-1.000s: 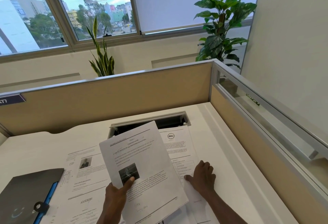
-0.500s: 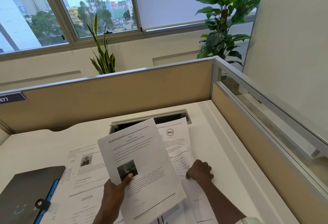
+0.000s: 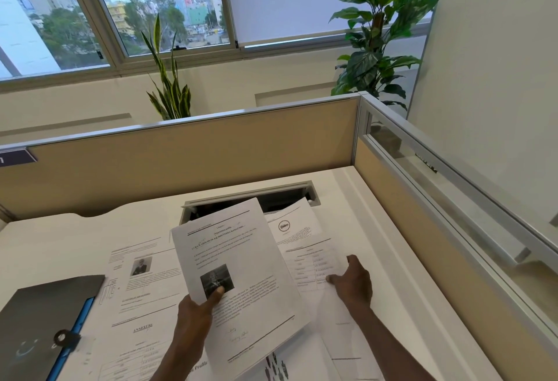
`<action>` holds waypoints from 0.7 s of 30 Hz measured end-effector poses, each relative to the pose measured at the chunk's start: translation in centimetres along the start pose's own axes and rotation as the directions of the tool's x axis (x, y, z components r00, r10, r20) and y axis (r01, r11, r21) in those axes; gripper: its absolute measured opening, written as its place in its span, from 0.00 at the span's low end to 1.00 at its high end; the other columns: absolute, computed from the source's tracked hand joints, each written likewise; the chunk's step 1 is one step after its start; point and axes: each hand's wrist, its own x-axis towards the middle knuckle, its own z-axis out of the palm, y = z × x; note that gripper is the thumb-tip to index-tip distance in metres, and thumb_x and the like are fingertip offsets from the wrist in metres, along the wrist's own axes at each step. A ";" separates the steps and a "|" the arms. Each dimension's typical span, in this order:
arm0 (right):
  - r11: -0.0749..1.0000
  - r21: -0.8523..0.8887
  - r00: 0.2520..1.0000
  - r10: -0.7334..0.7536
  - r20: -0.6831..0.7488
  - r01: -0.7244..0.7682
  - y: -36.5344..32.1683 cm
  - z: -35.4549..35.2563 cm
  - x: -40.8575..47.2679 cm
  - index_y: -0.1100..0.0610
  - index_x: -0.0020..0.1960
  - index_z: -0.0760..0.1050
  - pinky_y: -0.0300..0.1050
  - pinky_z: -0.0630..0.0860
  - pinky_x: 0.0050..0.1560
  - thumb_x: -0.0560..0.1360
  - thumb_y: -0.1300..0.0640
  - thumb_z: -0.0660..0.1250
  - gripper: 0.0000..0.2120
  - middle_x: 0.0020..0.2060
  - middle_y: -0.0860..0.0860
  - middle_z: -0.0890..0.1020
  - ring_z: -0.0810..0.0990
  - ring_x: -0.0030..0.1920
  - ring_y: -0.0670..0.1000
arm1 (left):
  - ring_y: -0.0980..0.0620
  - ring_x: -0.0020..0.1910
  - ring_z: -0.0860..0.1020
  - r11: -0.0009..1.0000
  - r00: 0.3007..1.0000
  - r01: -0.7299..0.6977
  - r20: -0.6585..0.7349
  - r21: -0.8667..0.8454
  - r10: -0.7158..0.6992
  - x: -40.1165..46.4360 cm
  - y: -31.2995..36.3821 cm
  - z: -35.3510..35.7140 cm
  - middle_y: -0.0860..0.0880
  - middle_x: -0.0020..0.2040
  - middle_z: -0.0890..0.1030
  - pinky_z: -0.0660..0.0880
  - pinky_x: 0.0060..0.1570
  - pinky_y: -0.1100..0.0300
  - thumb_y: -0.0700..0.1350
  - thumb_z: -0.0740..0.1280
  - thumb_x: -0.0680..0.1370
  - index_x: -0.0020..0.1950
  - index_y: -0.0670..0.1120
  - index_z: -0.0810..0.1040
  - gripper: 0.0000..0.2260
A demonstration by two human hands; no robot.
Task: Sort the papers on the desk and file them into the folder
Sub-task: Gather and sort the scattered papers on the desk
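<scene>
Folder (image 3: pixel 42 329): dark grey, shut, with a blue edge and a round clasp, laid at the desk's near left corner. Its long axis runs from the near left toward the far right.

Sheet with portrait photo (image 3: pixel 139 290): flat on the desk (image 3: pixel 377 229), just beside the folder, partly tucked under its right edge. Its heading faces away from the person; long axis near to far, leaning slightly right.

Left hand (image 3: pixel 193 323): the raised sheet (image 3: pixel 238 275) is pinched at its lower left, thumb laid on the printed photo, remaining fingers hidden behind the paper. This sheet is held clear of the desk, heading at the far end, long axis tilted toward the far left.

Table sheet with round logo (image 3: pixel 305 242): lying right of centre, its far end reaching the open cable tray (image 3: pixel 250 199); long axis near to far, heading away. Part of it is covered by the raised sheet.

Right hand (image 3: pixel 353 282): fingers curled at the right edge of the table sheet, which appears gripped there and slightly lifted.

Step in hand, as judged: gathering loose sheets into one stack. The right-hand sheet is best slid under the raised one with headings matched and edges squared before anything is carried left to the folder; a light grip is advised, since thin paper creases easily.
</scene>
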 end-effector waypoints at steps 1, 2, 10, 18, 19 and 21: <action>0.999 -0.033 0.999 -0.033 -0.043 0.032 -0.2 -0.5 -0.2 0.58 0.62 0.70 0.48 0.77 0.46 0.66 0.57 0.77 0.28 0.54 0.56 0.83 0.81 0.54 0.59 | 0.40 0.42 0.83 1.000 1.000 -0.006 0.004 0.001 0.006 0.0 0.0 0.0 0.47 0.45 0.85 0.78 0.37 0.49 0.43 0.71 0.77 0.55 0.54 0.76 0.10; 0.996 -0.068 0.994 -0.066 -0.087 0.060 -0.4 -1.1 -0.5 0.57 0.63 0.70 0.48 0.77 0.46 0.67 0.57 0.77 0.28 0.54 0.57 0.83 0.81 0.54 0.60 | 0.40 0.43 0.83 1.000 1.000 -0.012 0.010 0.001 0.012 0.1 0.0 0.1 0.47 0.46 0.85 0.78 0.40 0.47 0.43 0.71 0.77 0.57 0.53 0.76 0.11; 0.921 -0.281 0.893 -0.350 -0.284 0.272 -4.3 -7.8 -1.6 0.58 0.41 0.73 0.47 0.75 0.36 0.70 0.53 0.74 0.12 0.40 0.59 0.84 0.83 0.41 0.63 | 0.42 0.45 0.82 0.999 0.999 -0.021 0.041 -0.026 0.022 -0.1 -0.3 0.7 0.47 0.48 0.84 0.75 0.44 0.46 0.43 0.67 0.80 0.64 0.48 0.75 0.13; 0.772 -0.249 0.706 -0.636 -0.311 0.586 -11.3 -14.9 -5.6 0.56 0.39 0.70 0.49 0.79 0.31 0.71 0.55 0.75 0.13 0.40 0.56 0.85 0.82 0.37 0.59 | 0.43 0.43 0.84 1.000 0.998 -0.001 0.068 -0.029 0.003 -0.4 0.1 1.1 0.48 0.47 0.85 0.77 0.35 0.54 0.44 0.64 0.81 0.61 0.53 0.76 0.09; 0.757 -0.207 0.687 -0.650 -0.325 0.619 -12.1 -15.7 -6.2 0.56 0.40 0.70 0.47 0.78 0.30 0.70 0.55 0.75 0.13 0.41 0.56 0.85 0.82 0.36 0.59 | 0.44 0.43 0.84 0.999 0.997 -0.004 0.073 -0.032 0.006 -0.5 0.2 1.2 0.49 0.47 0.86 0.77 0.34 0.54 0.44 0.64 0.81 0.59 0.54 0.76 0.09; 0.745 -0.078 0.676 -0.640 -0.364 0.663 -13.4 -17.2 -7.3 0.57 0.42 0.75 0.42 0.76 0.29 0.68 0.55 0.77 0.12 0.41 0.54 0.84 0.81 0.36 0.57 | 0.45 0.42 0.85 0.999 0.998 0.000 0.070 -0.048 0.003 -0.6 0.6 1.3 0.50 0.45 0.86 0.78 0.33 0.55 0.43 0.64 0.81 0.57 0.54 0.77 0.08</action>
